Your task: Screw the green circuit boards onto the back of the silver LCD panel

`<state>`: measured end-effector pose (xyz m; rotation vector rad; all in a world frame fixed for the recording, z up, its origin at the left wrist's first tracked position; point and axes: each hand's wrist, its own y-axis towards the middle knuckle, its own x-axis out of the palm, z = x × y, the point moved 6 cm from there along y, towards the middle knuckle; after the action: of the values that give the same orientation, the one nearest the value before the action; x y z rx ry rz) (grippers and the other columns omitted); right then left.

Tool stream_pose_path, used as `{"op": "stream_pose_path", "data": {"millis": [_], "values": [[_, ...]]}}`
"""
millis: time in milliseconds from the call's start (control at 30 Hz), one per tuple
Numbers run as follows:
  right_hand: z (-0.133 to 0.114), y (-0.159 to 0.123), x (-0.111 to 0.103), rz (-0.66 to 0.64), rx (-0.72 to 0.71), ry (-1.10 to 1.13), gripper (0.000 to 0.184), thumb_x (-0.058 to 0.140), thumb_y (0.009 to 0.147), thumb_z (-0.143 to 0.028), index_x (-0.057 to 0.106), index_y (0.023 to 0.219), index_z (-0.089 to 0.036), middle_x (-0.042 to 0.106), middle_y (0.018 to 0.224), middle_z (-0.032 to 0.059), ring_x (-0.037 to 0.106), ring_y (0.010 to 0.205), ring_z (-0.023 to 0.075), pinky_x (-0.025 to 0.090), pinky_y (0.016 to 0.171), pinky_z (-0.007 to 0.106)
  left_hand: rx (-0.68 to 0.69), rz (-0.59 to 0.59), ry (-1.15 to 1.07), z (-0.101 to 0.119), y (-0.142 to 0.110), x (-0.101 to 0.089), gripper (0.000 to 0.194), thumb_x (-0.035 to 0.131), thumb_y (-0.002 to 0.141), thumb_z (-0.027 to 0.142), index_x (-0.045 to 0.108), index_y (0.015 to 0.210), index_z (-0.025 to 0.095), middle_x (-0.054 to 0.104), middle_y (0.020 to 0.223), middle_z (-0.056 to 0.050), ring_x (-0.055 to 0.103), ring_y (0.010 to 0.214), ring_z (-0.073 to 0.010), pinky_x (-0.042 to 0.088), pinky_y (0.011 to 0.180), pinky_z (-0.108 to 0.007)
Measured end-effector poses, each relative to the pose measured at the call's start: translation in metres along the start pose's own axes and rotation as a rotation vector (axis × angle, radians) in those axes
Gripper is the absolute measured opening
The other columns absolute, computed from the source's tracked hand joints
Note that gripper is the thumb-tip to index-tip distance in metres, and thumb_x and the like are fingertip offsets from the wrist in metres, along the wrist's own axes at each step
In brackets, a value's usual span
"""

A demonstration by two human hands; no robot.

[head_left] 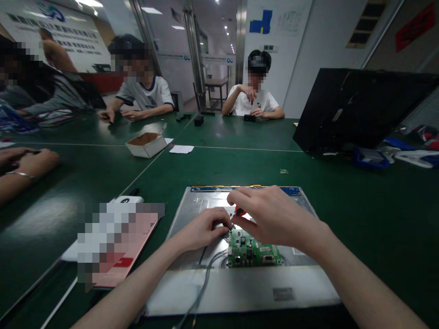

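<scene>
A flat metal display panel [212, 288] lies on the green table in front of me, with a blue circuit strip [291, 191] along its far edge. On it sits a green circuit board [252, 250]. My right hand [270, 217] is closed round a small tool with a red handle [240, 211], apparently a screwdriver, its tip pointing down at the board's far left corner. At that same corner my left hand [212, 226] has its fingers pinched together; whatever is between them is hidden. Grey cables [207, 274] run from the board's left side toward me.
Left of the panel lie a pink-covered item [137, 242] and a white device [128, 199]. Farther off are an open white box [147, 145] and a paper [181, 149]. A large black monitor [356, 109] stands at right. Several people sit around the table.
</scene>
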<state>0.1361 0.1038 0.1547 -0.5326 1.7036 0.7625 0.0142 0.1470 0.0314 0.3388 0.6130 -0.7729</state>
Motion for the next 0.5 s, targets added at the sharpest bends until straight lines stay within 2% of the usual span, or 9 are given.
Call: {"op": "stream_pose_path", "data": {"millis": [133,233,400,500], "values": [[-0.0046,-0.0019,-0.0016,-0.003,-0.040,0.018,0.012,0.052,0.083,-0.015,0.051,0.095,-0.016,0.061,0.092,0.0037,0.048,0.068,0.0133,0.024,0.051,0.028,-0.004,-0.025,-0.016,-0.0026,0.0000,0.0017,0.008,0.058,0.087,0.018,0.065,0.089,0.017,0.069,0.089,-0.003,0.062,0.085,-0.0191,0.047,0.080,-0.033],[-0.0039,-0.0015,-0.0008,-0.007,-0.021,0.017,0.014,0.051,0.085,-0.014,0.051,0.098,-0.016,0.062,0.094,0.0039,0.049,0.068,0.0134,0.025,0.051,0.028,-0.006,-0.031,-0.019,-0.0033,-0.0004,0.0020,0.009,0.057,0.087,0.018,0.066,0.090,0.018,0.069,0.090,-0.003,0.062,0.086,-0.0192,0.047,0.080,-0.033],[0.0015,0.0012,0.0013,-0.001,0.027,-0.017,0.013,0.054,0.093,-0.026,0.053,0.102,-0.017,0.065,0.088,0.0029,0.055,0.068,0.0146,0.027,0.053,0.027,-0.008,-0.006,0.018,-0.0010,-0.0007,-0.0007,0.008,0.059,0.087,0.020,0.066,0.089,0.018,0.069,0.089,-0.003,0.062,0.084,-0.0192,0.046,0.077,-0.032],[0.0025,0.0012,0.0005,-0.002,0.037,-0.030,0.015,0.056,0.093,-0.030,0.053,0.100,-0.017,0.065,0.086,0.0025,0.057,0.068,0.0148,0.027,0.053,0.027,-0.017,-0.012,0.034,-0.0007,-0.0004,-0.0005,0.008,0.059,0.086,0.020,0.066,0.090,0.019,0.069,0.088,-0.003,0.061,0.084,-0.0191,0.045,0.076,-0.032]]}}
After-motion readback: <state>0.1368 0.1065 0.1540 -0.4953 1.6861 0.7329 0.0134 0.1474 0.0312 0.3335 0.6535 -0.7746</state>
